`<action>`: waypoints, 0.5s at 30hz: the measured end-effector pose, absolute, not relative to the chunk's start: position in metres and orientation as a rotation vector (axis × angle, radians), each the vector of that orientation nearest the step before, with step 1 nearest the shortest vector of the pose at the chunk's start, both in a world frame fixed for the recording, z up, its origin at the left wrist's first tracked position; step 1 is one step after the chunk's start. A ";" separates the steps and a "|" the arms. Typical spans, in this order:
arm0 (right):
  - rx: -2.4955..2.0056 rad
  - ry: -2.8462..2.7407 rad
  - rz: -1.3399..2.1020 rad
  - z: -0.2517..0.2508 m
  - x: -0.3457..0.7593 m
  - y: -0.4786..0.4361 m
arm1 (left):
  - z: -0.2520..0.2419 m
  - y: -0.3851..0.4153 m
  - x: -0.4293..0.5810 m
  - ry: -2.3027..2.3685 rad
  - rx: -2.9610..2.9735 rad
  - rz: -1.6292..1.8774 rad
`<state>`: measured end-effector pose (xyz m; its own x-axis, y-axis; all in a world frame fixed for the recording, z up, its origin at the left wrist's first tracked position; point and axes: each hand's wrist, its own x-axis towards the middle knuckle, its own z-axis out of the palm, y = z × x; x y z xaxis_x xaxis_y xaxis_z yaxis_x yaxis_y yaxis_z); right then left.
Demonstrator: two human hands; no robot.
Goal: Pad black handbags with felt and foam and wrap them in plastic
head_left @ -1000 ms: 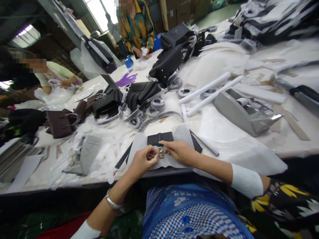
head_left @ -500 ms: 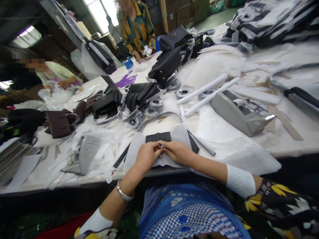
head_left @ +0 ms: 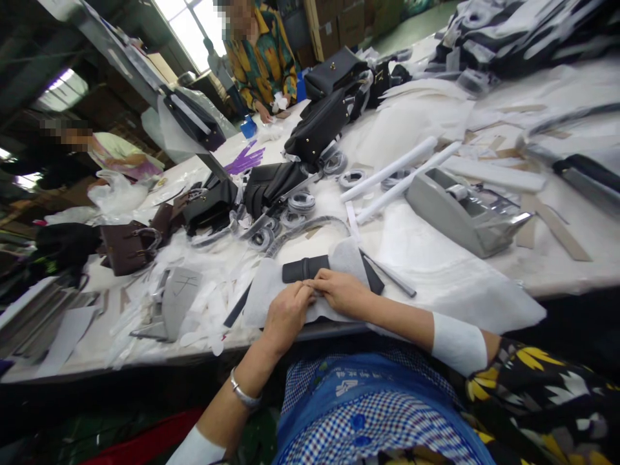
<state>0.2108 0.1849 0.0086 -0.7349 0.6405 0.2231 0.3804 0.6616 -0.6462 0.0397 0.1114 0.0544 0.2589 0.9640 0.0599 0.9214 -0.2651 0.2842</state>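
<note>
A black leather bag lies at the table's near edge, partly covered by white wrapping sheet. Over its near part, my left hand has its fingertips pinched together. My right hand meets it from the other side, thumb and fingers also closed. What the fingertips hold is too small and too covered to make out. Dark strap-like ends stick out from under the sheet on both sides.
Grey tape dispensers stand to the right and left. Behind lie wrapped strap coils, white rolls, black handbags and a brown handbag. A stack of white sheets spreads to the right. Co-workers stand across the table.
My fingers have shifted slightly toward me, and more of the bag's black band shows beyond them. Both hands stay together over the bag. The camera view has tilted a little.
</note>
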 end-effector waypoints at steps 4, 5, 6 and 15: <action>-0.810 -2.445 0.830 0.009 0.210 0.186 | 0.061 0.104 0.029 1.695 2.273 0.407; -0.804 -2.438 0.839 0.008 0.209 0.186 | 0.064 0.102 0.027 1.699 2.244 0.439; -0.798 -2.429 0.846 0.008 0.209 0.186 | 0.068 0.100 0.026 1.708 2.213 0.470; -0.781 -2.400 0.874 0.008 0.210 0.186 | 0.108 0.057 0.006 1.711 1.611 0.643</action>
<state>0.2103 0.1856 0.0085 -0.7296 0.6453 0.2265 0.3485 0.6357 -0.6888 0.0060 0.0573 0.1083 0.0083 0.9890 -0.1477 0.6471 0.1073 0.7548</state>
